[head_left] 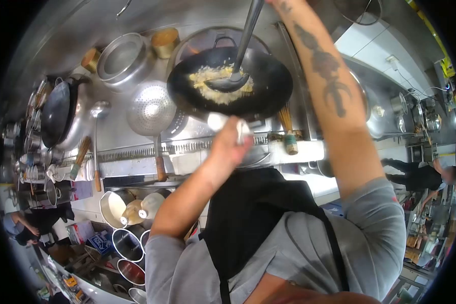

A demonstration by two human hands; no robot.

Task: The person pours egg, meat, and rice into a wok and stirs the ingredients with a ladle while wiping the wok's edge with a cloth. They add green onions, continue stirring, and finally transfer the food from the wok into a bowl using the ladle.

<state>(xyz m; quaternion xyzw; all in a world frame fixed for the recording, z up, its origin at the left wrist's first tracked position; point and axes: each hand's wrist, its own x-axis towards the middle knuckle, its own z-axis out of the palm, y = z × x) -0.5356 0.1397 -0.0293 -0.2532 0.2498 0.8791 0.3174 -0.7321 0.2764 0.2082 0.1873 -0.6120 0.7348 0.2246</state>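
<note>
A black wok (271,96) sits over the stove with rice and yellow egg pieces (207,83) in it. My left hand (230,142) is closed at the wok's near side, with a white cloth (218,121) between it and the metal. My right hand (274,2) is at the top edge of the view, mostly cut off, beside the upper end of a long metal ladle (248,35). The ladle slants down into the wok, its bowl against the rice. Its far end and my right fingers are out of sight, but the arm's position fits a grip on it.
Left of the wok lie a perforated skimmer (151,109), stacked metal bowls (120,58) and a second ladle (100,109). A bamboo brush (289,134) stands to the right. Pots and bottles (131,210) are below left. Other people (425,172) are in the background at both sides.
</note>
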